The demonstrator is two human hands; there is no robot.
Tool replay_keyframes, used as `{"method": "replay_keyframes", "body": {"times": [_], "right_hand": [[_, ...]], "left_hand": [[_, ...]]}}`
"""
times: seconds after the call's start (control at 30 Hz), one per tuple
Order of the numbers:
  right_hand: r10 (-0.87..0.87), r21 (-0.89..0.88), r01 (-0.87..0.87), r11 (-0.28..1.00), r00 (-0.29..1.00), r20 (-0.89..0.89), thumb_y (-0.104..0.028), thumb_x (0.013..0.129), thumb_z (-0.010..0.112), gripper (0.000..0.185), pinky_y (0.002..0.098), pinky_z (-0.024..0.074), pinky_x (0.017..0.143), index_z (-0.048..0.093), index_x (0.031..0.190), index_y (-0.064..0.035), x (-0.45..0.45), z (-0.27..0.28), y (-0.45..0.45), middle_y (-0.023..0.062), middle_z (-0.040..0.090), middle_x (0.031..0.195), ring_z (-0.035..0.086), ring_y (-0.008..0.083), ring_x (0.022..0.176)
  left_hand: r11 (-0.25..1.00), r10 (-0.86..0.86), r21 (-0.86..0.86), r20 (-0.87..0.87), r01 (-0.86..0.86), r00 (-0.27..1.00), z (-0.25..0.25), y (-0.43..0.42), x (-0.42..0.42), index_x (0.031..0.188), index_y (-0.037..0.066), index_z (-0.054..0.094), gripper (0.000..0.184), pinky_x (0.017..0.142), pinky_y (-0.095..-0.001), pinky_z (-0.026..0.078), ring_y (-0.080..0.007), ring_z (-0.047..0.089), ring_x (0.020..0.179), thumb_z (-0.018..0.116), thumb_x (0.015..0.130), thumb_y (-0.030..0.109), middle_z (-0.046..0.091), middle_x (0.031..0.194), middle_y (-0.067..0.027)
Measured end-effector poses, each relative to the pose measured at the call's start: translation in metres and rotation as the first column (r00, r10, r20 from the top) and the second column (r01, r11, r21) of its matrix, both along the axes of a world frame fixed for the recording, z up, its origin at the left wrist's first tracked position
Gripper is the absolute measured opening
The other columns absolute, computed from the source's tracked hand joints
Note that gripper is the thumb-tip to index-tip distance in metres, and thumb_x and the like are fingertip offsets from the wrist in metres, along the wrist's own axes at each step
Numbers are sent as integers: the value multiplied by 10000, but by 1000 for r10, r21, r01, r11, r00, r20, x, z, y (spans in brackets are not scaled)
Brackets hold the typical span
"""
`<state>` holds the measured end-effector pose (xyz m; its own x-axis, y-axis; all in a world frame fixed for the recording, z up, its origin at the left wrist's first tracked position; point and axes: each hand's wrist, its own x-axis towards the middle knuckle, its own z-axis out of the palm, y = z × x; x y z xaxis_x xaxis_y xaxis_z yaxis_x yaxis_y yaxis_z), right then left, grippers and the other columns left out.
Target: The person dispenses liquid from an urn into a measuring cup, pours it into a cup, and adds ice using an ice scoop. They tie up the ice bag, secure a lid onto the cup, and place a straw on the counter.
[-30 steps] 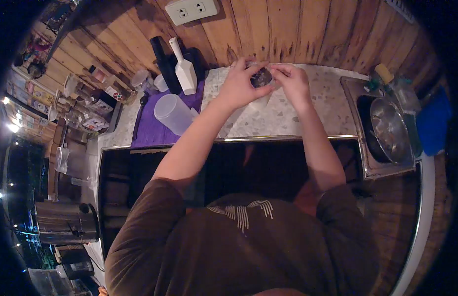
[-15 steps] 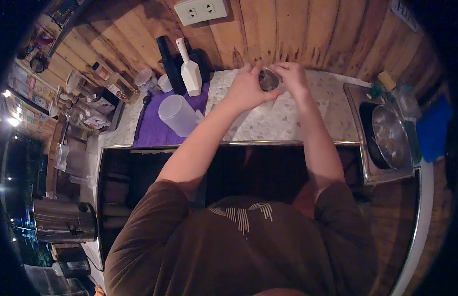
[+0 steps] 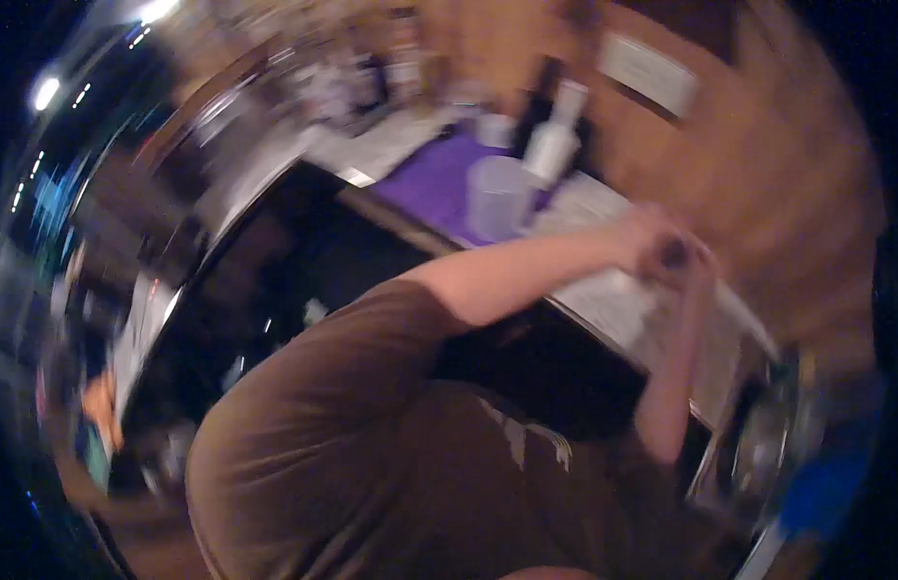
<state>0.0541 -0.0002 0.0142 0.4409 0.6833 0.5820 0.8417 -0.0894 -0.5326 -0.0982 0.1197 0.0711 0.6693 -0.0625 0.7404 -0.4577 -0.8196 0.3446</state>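
Motion smears the whole view. Above the pale speckled counter point(image 3: 599, 300), my left hand point(image 3: 647, 240) is around a small round container point(image 3: 672, 254) with a dark inside. My right hand point(image 3: 700, 263) is against the container's other side, its fingers blurred. A translucent pitcher point(image 3: 497, 200) stands on a purple cloth point(image 3: 425, 184), left of my left hand. Behind the pitcher is a white scoop point(image 3: 555, 140) beside a black object point(image 3: 532, 116).
A wall outlet point(image 3: 648, 75) is on the wooden wall behind the counter. Blurred jars and bottles point(image 3: 352, 87) stand at the back left. At the lower right are the sink area with a metal bowl point(image 3: 761, 440) and something blue point(image 3: 826, 493).
The view has swung left and tilted, so the counter now runs diagonally and the hands appear farther right. Both hands remain at the container.
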Motion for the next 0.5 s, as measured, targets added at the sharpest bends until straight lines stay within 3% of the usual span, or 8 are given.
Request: {"method": "replay_keyframes", "body": {"times": [0.07,0.13,0.23,0.27,0.3,0.37,0.43,0.5], "right_hand": [[19,8,-25,1000,910,414,-271,855,536,350,335,444,911,599,1107,-37,19,-7,-13,103,599,1136,559,211,1034],[-155,116,116,986,892,425,-294,872,529,371,342,444,917,588,1115,-20,13,12,-27,121,599,1129,567,243,1029],[-361,259,253,932,687,630,-225,904,504,314,373,459,893,580,1107,2,-54,54,-44,167,602,1095,573,284,1021],[-193,454,101,885,968,160,-216,895,522,291,364,469,839,582,1075,5,-90,55,-39,163,606,1039,578,276,970],[159,639,78,765,939,-306,-206,886,541,269,354,480,785,583,1043,7,-122,54,-35,160,610,982,583,268,919],[591,444,-459,770,775,-223,-154,872,562,177,301,459,708,583,934,10,-165,40,-44,115,581,869,559,219,805],[748,211,-718,664,635,-193,-103,864,561,118,252,423,699,579,844,12,-252,40,-11,66,547,808,522,165,742],[510,-137,-727,673,590,-626,-64,858,552,93,249,425,715,597,824,11,-322,31,16,53,567,808,535,142,768]], "left_hand": [[997,54,64,-36,-52,998,10,-3,-18,1034,192,641,452,786,-452,441,-328,564,897,722,645,407,614,976,-108],[973,230,-36,85,-228,969,10,-10,-48,1165,117,527,582,879,-489,389,-358,500,1004,691,682,398,518,1117,-163],[989,147,-23,289,-147,946,29,-21,-121,1197,79,451,596,865,-451,417,-363,485,1032,693,692,284,458,1152,-180],[996,85,-21,253,-82,964,32,-25,-155,1180,77,459,564,856,-431,429,-359,488,1029,691,694,245,458,1143,-173],[992,122,-8,215,-123,969,24,-27,-188,1165,76,468,525,842,-414,441,-356,492,1024,677,703,214,461,1133,-168],[982,184,11,133,-187,974,-11,-32,-265,1143,80,482,464,822,-403,456,-352,500,1012,644,715,155,467,1122,-160],[939,337,-60,-16,-337,941,-49,-34,-348,1135,88,492,436,817,-418,459,-351,508,1004,618,718,111,478,1109,-159],[807,549,-73,-271,-586,791,-96,-49,-429,1129,88,506,426,819,-430,459,-350,511,1007,611,716,102,491,1095,-163]]}}
